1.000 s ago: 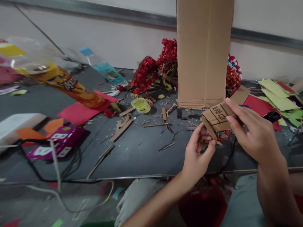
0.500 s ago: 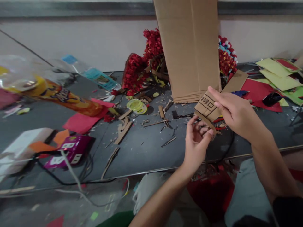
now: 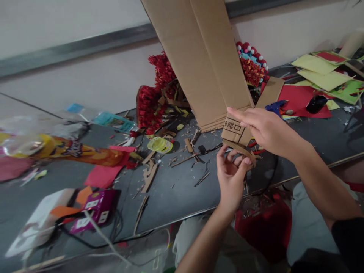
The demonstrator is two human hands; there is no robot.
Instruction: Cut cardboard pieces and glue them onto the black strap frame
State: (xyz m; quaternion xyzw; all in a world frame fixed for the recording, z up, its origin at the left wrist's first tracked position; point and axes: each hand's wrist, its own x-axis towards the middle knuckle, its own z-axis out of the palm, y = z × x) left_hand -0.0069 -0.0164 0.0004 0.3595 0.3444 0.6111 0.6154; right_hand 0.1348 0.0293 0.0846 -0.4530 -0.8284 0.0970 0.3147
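- The left grip [image 3: 231, 181] has thumb and fingertips closed on the strip [image 3: 241, 149], which curves along the near edge of the card [image 3: 233, 128].
- The right grip [image 3: 267, 131] is closed on the card at its right side, one finger laid along the far edge.
- The card is held up above the worktop [image 3: 173, 201], printed face in view, just in front of the tall panel [image 3: 204, 64].
- To judge by the hold, the step is fitting or bending the strip against the card: a light, even pinch would suit, since thin cardboard creases easily (whether anything bonds the two, I cannot tell).
- Steadying the card with the right grip while the left follows the edge should keep the strip true.
- The panel stands close on the far side, so tilting the card that way leaves little room.
- Scraps [image 3: 188, 145] litter the worktop to the left, near the jar [image 3: 160, 145].
- To the right, just beyond the right grip, are the glue gun [image 3: 275, 107] and red paper [image 3: 297, 99]; the forearm could brush them.
- Farther left lie the orange bottle [image 3: 85, 149], the purple pack [image 3: 99, 208] and the white cable [image 3: 99, 229].
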